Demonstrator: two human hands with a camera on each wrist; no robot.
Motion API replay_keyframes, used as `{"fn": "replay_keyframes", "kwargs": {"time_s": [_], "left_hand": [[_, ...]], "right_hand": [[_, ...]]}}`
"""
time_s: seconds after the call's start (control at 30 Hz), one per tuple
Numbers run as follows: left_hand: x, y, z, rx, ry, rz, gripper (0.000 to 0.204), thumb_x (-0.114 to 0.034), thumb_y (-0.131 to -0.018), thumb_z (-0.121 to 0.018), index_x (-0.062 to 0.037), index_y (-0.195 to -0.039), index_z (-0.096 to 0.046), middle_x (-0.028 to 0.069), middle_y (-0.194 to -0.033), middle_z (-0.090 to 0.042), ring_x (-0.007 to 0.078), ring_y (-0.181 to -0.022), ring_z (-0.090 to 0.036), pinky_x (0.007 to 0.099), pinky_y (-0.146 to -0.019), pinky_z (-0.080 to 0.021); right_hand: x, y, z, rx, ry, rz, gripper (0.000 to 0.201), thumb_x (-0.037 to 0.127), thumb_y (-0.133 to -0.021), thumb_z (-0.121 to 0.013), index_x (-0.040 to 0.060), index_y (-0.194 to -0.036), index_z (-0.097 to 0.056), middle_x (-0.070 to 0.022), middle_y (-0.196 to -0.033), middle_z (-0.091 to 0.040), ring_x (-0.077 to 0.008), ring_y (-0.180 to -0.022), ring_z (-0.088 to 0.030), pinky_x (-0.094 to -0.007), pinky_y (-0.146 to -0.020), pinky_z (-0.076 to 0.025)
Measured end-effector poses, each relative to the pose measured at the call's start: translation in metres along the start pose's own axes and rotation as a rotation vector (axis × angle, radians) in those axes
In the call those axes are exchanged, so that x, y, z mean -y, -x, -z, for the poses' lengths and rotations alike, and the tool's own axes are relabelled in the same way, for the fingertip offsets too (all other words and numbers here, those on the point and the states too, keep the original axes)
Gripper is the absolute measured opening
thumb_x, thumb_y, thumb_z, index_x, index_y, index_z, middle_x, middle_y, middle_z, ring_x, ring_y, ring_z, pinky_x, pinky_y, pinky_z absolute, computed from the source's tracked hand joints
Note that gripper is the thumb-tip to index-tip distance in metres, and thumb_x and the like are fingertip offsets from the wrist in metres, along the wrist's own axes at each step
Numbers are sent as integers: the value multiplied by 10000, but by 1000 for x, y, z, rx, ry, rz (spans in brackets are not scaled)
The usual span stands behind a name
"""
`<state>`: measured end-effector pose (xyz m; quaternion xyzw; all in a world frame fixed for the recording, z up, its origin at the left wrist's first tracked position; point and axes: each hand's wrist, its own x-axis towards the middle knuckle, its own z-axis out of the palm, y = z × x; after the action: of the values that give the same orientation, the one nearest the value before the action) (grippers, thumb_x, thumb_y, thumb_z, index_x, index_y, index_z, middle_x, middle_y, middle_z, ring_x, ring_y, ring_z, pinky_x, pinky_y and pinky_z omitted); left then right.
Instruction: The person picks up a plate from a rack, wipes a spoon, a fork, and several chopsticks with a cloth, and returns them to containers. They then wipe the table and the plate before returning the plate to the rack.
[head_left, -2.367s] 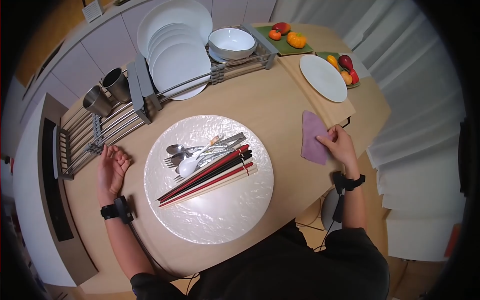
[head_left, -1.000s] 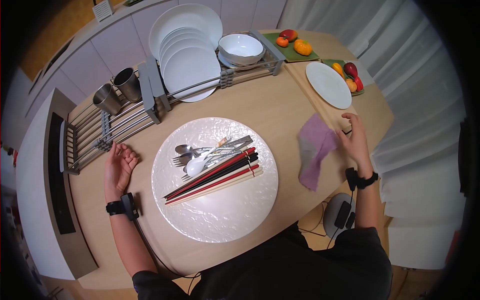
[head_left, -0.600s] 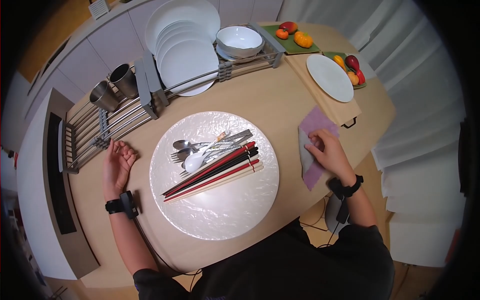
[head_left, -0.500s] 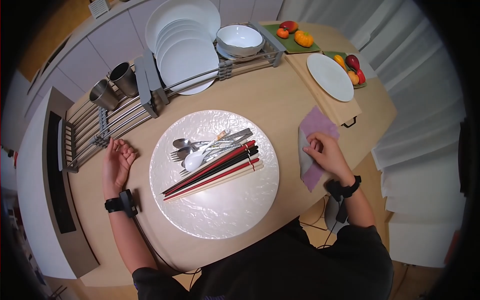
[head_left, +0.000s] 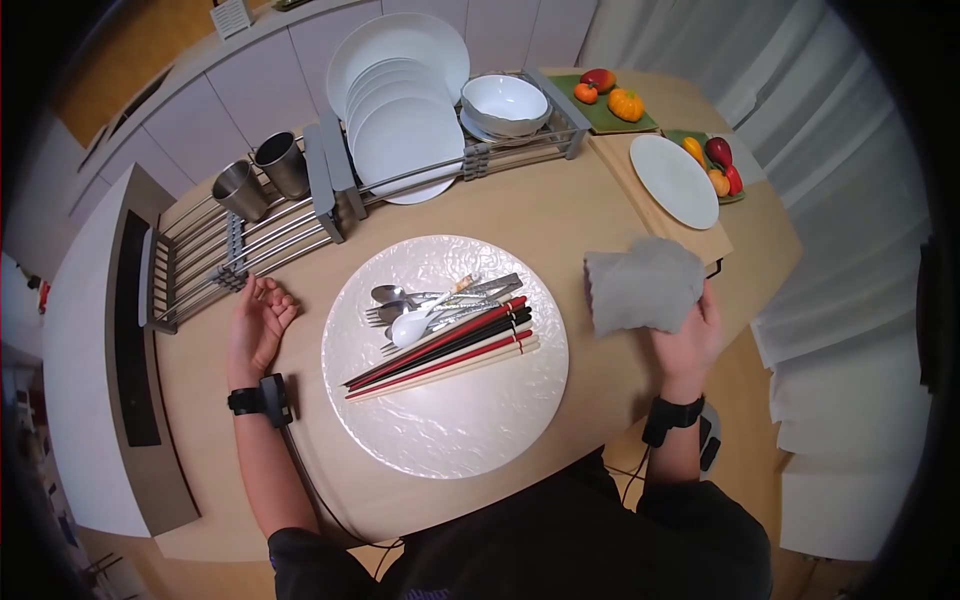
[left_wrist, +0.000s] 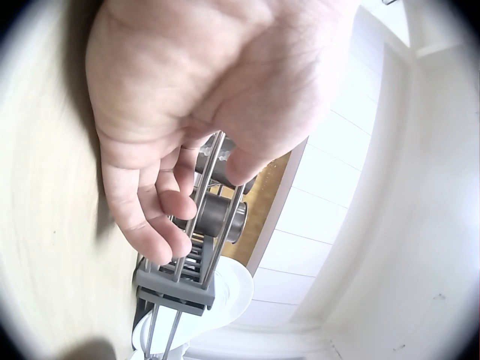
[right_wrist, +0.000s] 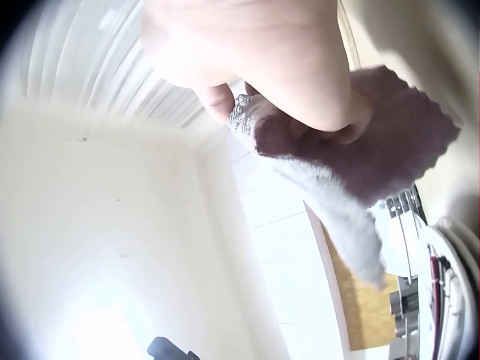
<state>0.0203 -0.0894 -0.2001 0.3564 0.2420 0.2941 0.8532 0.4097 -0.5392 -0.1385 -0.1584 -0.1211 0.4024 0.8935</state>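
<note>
My right hand (head_left: 690,345) holds a small cleaning cloth (head_left: 645,285) up at the right side of the table, its grey side facing the head camera. In the right wrist view the cloth's purple side (right_wrist: 397,135) shows, with my fingers and thumb gripping its edge. The left hand (head_left: 262,325) rests palm up beside the rack, fingers loosely curled around nothing. Between the hands lies a large round pearly plate (head_left: 440,440). Red, black and cream chopsticks (head_left: 445,350), a white spoon (head_left: 410,328) and several metal spoons and forks (head_left: 390,293) lie on it.
A metal dish rack (head_left: 290,238) along the back holds steel cups (head_left: 240,190), upright white plates (head_left: 405,150) and a bowl (head_left: 505,100). At the right, a white oval plate (head_left: 675,180) lies on a wooden board (head_left: 715,240). Green trays (head_left: 605,120) bear toy vegetables.
The cloth lay on the table with my right hand over it; now it is lifted and turned from purple to grey side. My left hand stays by the rack.
</note>
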Motion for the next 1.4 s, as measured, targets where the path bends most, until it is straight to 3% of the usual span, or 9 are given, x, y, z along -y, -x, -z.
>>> {"fn": "replay_keyframes", "kwargs": {"time_s": [0.47,0.53,0.6,0.67,0.77,0.9,1.0,1.13,1.4], "left_hand": [[4,-3,12,22,14,-8,312,-389,-1088,-505,-96,-1010,-576,38,-859,-618,184,-844,-646,343,-833,-568],[3,-2,11,9,4,-14,311,-392,-1087,-509,-99,-1008,-577,37,-859,-618,185,-843,-644,343,-830,-564],[4,-2,10,8,-5,-19,312,-396,-1085,-513,-101,-1006,-578,37,-860,-618,186,-843,-641,342,-827,-562],[3,-1,8,7,-8,-22,311,-396,-1083,-516,-103,-1001,-578,36,-861,-618,189,-846,-639,345,-831,-561],[4,-2,9,14,6,-15,306,-392,-1084,-517,-104,-1000,-577,36,-865,-617,193,-853,-640,350,-838,-560],[5,-3,14,5,35,-16,297,-383,-1086,-514,-103,-1008,-573,37,-874,-619,197,-861,-647,357,-848,-559],[4,-2,10,5,25,-22,300,-373,-1093,-500,-91,-1028,-577,41,-892,-616,186,-840,-638,341,-828,-570],[5,-4,14,10,24,-17,307,-381,-1096,-490,-99,-1009,-577,38,-850,-616,199,-844,-652,365,-841,-574],[3,-2,4,-41,36,-23,307,-373,-1094,-496,-96,-987,-573,37,-812,-596,211,-828,-645,359,-815,-584]], "right_hand": [[-25,-2,27,253,-360,-87,493,253,-1086,-343,5,-1500,-443,-183,-1553,-463,-349,-1425,-436,-507,-1221,-299],[-42,7,9,10,631,181,493,267,-1093,-354,0,-1497,-443,-184,-1551,-464,-352,-1414,-447,-501,-1218,-310],[-48,9,7,-27,752,178,485,266,-1083,-419,3,-1490,-443,-170,-1527,-485,-330,-1389,-471,-477,-1201,-336],[-52,3,25,151,3,-88,492,252,-1057,-539,15,-1477,-444,-143,-1482,-524,-284,-1349,-509,-435,-1171,-379],[-64,3,46,271,-263,-123,486,334,-1088,-425,15,-1449,-490,-144,-1447,-550,-313,-1308,-526,-459,-1180,-373],[-88,15,40,162,1445,463,435,347,-1071,-488,51,-1382,-555,-92,-1282,-644,-268,-1206,-588,-427,-1098,-458],[-93,22,24,190,1695,582,499,401,-1055,-499,31,-1387,-548,-92,-1212,-647,-262,-1151,-591,-433,-1088,-463],[-93,26,21,155,1528,405,590,473,-1033,-514,6,-1393,-539,-92,-1120,-650,-254,-1077,-595,-442,-1076,-469],[-126,55,22,-222,128,-372,782,616,-989,-544,-45,-1405,-520,-92,-935,-658,-239,-930,-603,-459,-1050,-482]]}}
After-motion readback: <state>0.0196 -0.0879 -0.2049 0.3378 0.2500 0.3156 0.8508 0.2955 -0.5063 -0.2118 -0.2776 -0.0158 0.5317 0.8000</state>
